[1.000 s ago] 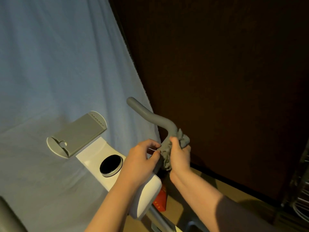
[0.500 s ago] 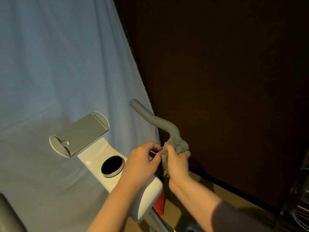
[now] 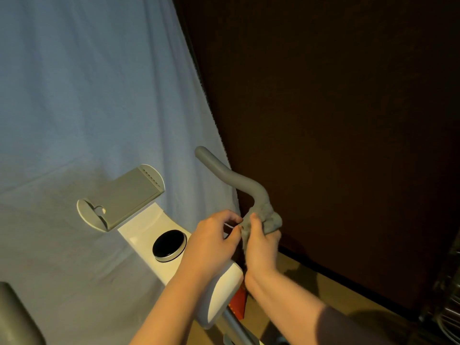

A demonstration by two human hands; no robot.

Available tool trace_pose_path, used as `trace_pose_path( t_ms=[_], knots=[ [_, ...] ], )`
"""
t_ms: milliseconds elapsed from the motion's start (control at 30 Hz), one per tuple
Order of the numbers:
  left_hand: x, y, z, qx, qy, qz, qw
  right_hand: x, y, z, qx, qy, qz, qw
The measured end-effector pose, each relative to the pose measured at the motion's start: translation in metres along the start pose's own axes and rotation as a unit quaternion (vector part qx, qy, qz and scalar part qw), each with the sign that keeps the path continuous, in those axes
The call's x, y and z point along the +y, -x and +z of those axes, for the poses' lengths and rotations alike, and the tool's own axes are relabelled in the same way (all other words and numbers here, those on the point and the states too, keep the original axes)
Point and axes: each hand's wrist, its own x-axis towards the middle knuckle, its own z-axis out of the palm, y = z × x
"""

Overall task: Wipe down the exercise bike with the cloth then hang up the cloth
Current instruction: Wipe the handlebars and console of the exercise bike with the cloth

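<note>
Since a second ago the right hand [image 3: 261,247] has slid the grey cloth [image 3: 267,220] slightly lower on the bend of the grey handlebar [image 3: 234,179], and the bunched fabric now sits more tightly wrapped around the bar, where before it flared out to the right. That hand is clamped on the cloth, thumb on top, with a tail of fabric hanging down between the two wrists. Just to its left, the left hand [image 3: 211,242] has its fingers curled together at the cloth's near edge; whether it is pinching the fabric or the bar beneath, I cannot tell. Left of the hands lies the bike's white console [image 3: 146,235] with a round black dial [image 3: 169,245], and farther left a grey tablet holder [image 3: 124,195] tilts up from it. A pale blue sheet [image 3: 87,95] hangs behind, meeting a dark wall [image 3: 336,120] on the right. The left forearm covers the near end of the console, and a red object [image 3: 237,303] peeks out below it, too hidden to identify. At the near left corner a grey shape [image 3: 15,317] is cut off by the frame.
</note>
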Motion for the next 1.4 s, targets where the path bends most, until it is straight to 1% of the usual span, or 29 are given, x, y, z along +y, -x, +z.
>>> trace_pose_path(
  t_ms=[67, 100, 200, 300, 333, 400, 500, 633, 667, 733, 800, 867, 967, 1033, 1067, 1167, 1200, 1300, 1367, 1400],
  knots=[
    [0.001, 0.0, -0.001, -0.002, 0.004, -0.003, 1.0, 0.002, 0.003, -0.002, -0.027, 0.002, 0.02, 0.999],
    [0.001, -0.001, 0.0, -0.002, 0.006, -0.003, 1.0, -0.003, -0.005, -0.002, -0.027, 0.0, 0.027, 0.999],
    [0.003, 0.0, 0.001, 0.001, -0.003, -0.002, 1.0, -0.023, -0.028, -0.002, -0.012, -0.033, 0.039, 0.999],
    [0.004, 0.001, -0.001, 0.001, 0.001, -0.001, 1.0, -0.013, -0.023, -0.002, 0.004, 0.003, 0.014, 1.0],
    [0.004, 0.001, -0.001, 0.001, 0.004, -0.001, 1.0, -0.013, -0.015, -0.003, -0.001, 0.01, 0.004, 1.0],
    [0.004, 0.0, -0.002, 0.0, 0.001, 0.002, 1.0, -0.019, -0.023, -0.002, -0.013, 0.023, 0.018, 1.0],
    [0.006, 0.0, -0.001, 0.003, -0.006, 0.0, 1.0, -0.037, -0.052, 0.002, -0.036, 0.002, 0.028, 0.999],
    [0.006, 0.0, -0.002, 0.0, -0.006, -0.002, 1.0, -0.02, -0.037, -0.006, -0.052, 0.007, 0.037, 0.998],
    [0.007, 0.0, -0.002, -0.003, -0.004, -0.006, 1.0, -0.015, -0.036, -0.006, -0.054, 0.013, 0.046, 0.997],
    [0.008, -0.001, -0.003, -0.004, -0.004, -0.009, 1.0, -0.026, -0.047, -0.007, -0.08, 0.002, 0.096, 0.992],
    [0.008, -0.001, -0.003, -0.002, -0.006, -0.012, 1.0, -0.041, -0.065, -0.009, -0.13, -0.062, 0.148, 0.978],
    [0.008, 0.001, -0.003, 0.002, -0.008, -0.016, 1.0, -0.038, -0.064, -0.009, -0.125, -0.11, 0.157, 0.973],
    [0.009, 0.001, -0.003, 0.007, -0.008, -0.026, 1.0, -0.013, -0.047, -0.006, -0.101, -0.05, 0.143, 0.983],
    [0.01, 0.001, -0.003, 0.01, -0.017, -0.028, 0.999, -0.011, -0.043, -0.005, -0.083, -0.018, 0.113, 0.99],
    [0.01, 0.0, -0.003, 0.014, -0.027, -0.028, 0.999, -0.016, -0.044, -0.005, -0.068, -0.005, 0.08, 0.994],
    [0.012, 0.003, -0.004, 0.041, -0.069, -0.035, 0.996, -0.025, -0.037, -0.007, 0.002, 0.05, -0.061, 0.997],
    [0.012, 0.004, -0.005, 0.053, -0.078, -0.041, 0.995, -0.022, -0.03, -0.009, 0.012, 0.081, -0.106, 0.991],
    [0.012, 0.01, -0.009, 0.069, -0.062, -0.052, 0.994, -0.004, -0.014, -0.024, 0.031, 0.162, -0.18, 0.97],
    [0.008, 0.014, -0.012, 0.064, -0.028, -0.062, 0.996, -0.002, -0.006, -0.035, 0.019, 0.186, -0.242, 0.952],
    [0.005, 0.018, -0.013, 0.056, -0.032, -0.062, 0.996, -0.005, -0.004, -0.038, 0.007, 0.201, -0.285, 0.937]
  ],
)
